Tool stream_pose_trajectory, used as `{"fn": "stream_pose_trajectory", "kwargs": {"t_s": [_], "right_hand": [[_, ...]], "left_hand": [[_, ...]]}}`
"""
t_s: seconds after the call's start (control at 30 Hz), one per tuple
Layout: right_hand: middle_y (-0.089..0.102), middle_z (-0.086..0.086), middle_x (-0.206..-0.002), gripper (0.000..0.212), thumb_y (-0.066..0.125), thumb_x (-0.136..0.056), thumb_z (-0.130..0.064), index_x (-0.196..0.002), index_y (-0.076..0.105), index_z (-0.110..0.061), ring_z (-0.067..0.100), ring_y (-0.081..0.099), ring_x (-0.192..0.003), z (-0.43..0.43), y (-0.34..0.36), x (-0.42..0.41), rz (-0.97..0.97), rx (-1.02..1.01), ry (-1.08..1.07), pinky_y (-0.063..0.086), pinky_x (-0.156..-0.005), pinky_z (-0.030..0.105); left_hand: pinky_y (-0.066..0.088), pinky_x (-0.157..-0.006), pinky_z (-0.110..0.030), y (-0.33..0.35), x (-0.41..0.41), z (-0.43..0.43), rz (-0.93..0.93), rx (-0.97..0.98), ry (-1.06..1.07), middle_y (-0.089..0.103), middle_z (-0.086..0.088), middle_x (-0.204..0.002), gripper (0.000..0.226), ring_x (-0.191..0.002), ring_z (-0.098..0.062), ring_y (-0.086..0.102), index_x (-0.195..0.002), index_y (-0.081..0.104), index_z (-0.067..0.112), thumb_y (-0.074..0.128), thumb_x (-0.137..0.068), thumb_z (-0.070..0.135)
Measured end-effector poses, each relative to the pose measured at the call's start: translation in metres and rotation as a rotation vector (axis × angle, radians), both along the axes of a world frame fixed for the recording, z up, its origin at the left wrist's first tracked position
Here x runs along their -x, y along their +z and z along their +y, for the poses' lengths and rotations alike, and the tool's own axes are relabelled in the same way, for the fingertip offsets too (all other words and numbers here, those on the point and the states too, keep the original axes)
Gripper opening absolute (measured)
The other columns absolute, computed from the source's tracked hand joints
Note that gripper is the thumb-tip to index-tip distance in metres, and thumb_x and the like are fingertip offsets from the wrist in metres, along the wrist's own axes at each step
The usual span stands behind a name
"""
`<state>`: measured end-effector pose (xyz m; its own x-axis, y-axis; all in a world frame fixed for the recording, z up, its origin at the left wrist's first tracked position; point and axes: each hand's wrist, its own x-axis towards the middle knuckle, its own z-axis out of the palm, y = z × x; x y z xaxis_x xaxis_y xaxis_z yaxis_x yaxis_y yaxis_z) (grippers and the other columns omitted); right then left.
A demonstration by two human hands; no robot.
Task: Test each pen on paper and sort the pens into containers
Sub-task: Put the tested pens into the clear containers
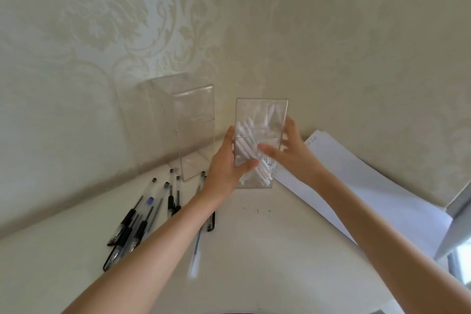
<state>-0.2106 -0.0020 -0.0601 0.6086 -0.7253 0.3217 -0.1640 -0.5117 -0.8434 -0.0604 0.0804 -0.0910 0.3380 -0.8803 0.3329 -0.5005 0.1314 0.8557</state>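
Both hands clasp a tall clear container (260, 115) of white pens (246, 135) at the back of the worktop (254, 237). The left hand (226, 160) wraps its left wall with the thumb across the front, and the blurred right hand (290, 153) has its thumb on the front and fingers spread against the right wall. An empty second container (193, 130) stands behind to the left, black pens (142, 216) lie at left, and paper (356, 181) lies at right. Such smooth, rigid plastic is probably light, slippery and easily tipped with pens leaning inside, so a hold on opposite walls, low down, looks safest.
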Motion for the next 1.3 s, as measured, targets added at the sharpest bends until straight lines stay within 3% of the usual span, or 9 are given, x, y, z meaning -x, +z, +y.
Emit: {"fn": "stream_pose_trajectory", "kwargs": {"t_s": [0.1,0.23,0.4,0.5,0.6,0.77,0.9,1.1,1.3], "right_hand": [[0.045,-0.026,-0.125,0.088,0.073,-0.08,-0.029,-0.145,0.014,-0.037,0.011,0.052,-0.121,-0.012,-0.014,-0.014,0.009,-0.02,0.035,0.042,-0.105,0.041],[0.042,-0.032,-0.115,0.087,0.069,-0.084,-0.014,-0.144,0.012,-0.038,0.015,0.053,-0.12,-0.036,-0.007,-0.027,-0.014,-0.135,0.069,0.041,-0.105,0.038],[0.047,0.0,-0.136,0.078,0.075,-0.078,-0.022,-0.139,0.027,-0.018,0.02,0.052,-0.12,-0.066,-0.006,-0.039,0.024,-0.27,-0.022,0.042,-0.104,0.045],[0.04,0.0,-0.141,0.078,0.073,-0.079,-0.035,-0.138,0.027,-0.014,0.019,0.044,-0.127,-0.053,-0.011,-0.048,-0.031,-0.167,-0.253,0.037,-0.107,0.039],[0.025,0.007,-0.148,0.101,0.074,-0.072,-0.051,-0.145,0.012,-0.018,0.026,0.032,-0.134,-0.02,-0.026,-0.068,-0.031,0.004,-0.485,0.038,-0.1,0.041],[0.011,0.013,-0.15,0.111,0.073,-0.074,-0.049,-0.148,-0.004,-0.02,0.035,0.028,-0.132,-0.016,-0.032,-0.098,0.065,0.045,-0.635,0.041,-0.091,0.044],[0.013,0.01,-0.15,0.101,0.074,-0.076,-0.039,-0.148,0.004,-0.025,0.032,0.03,-0.133,-0.049,-0.036,-0.095,-0.044,0.012,-0.576,0.04,-0.093,0.041],[0.015,0.014,-0.147,0.098,0.075,-0.078,-0.033,-0.149,0.008,-0.021,0.029,0.031,-0.132,-0.099,-0.032,-0.089,-0.132,0.019,-0.448,0.034,-0.101,0.032],[0.018,0.012,-0.147,0.081,0.065,-0.087,-0.031,-0.148,0.014,-0.019,0.024,0.034,-0.131,-0.111,-0.04,-0.085,-0.139,0.025,-0.406,0.028,-0.094,0.023]], "left_hand": [[0.04,-0.087,-0.022,-0.01,-0.001,0.008,-0.163,0.018,0.098,0.047,0.006,-0.133,0.077,-0.118,-0.012,0.049,-0.14,0.027,0.022,0.07,-0.079,0.039],[0.042,-0.064,-0.024,-0.021,-0.021,0.034,-0.262,0.072,0.495,0.047,-0.001,-0.112,0.055,-0.086,-0.015,0.053,-0.118,0.044,0.011,0.068,-0.078,0.041],[0.043,-0.085,-0.037,-0.006,-0.054,0.033,-0.258,0.246,0.809,0.04,-0.017,-0.112,0.068,-0.102,-0.029,0.042,-0.115,0.039,-0.001,0.081,-0.068,0.027],[0.035,-0.1,-0.035,-0.002,-0.062,0.023,-0.136,0.221,0.702,0.029,-0.016,-0.13,0.086,-0.121,-0.027,0.032,-0.134,0.027,0.007,0.079,-0.07,0.028],[0.025,-0.106,-0.028,-0.007,-0.06,0.017,-0.069,0.21,0.57,0.016,-0.014,-0.143,0.095,-0.133,-0.022,0.023,-0.146,0.008,0.018,0.074,-0.078,0.018],[0.033,-0.109,-0.039,-0.01,-0.052,0.003,-0.079,0.243,0.52,0.015,-0.012,-0.147,0.097,-0.136,-0.019,0.023,-0.147,0.0,0.025,0.07,-0.081,0.013],[0.023,-0.101,-0.021,-0.011,-0.043,-0.013,-0.092,0.248,0.547,0.018,-0.013,-0.147,0.094,-0.135,-0.021,0.025,-0.147,0.003,0.023,0.069,-0.082,0.015],[0.029,-0.096,-0.023,-0.016,-0.043,-0.029,-0.108,0.267,0.533,0.02,-0.013,-0.146,0.093,-0.135,-0.022,0.028,-0.148,0.003,0.024,0.069,-0.082,0.017],[0.03,-0.097,-0.022,-0.017,-0.043,-0.029,-0.13,0.274,0.536,0.022,-0.012,-0.146,0.091,-0.135,-0.019,0.028,-0.148,0.002,0.024,0.067,-0.083,0.019]]}}
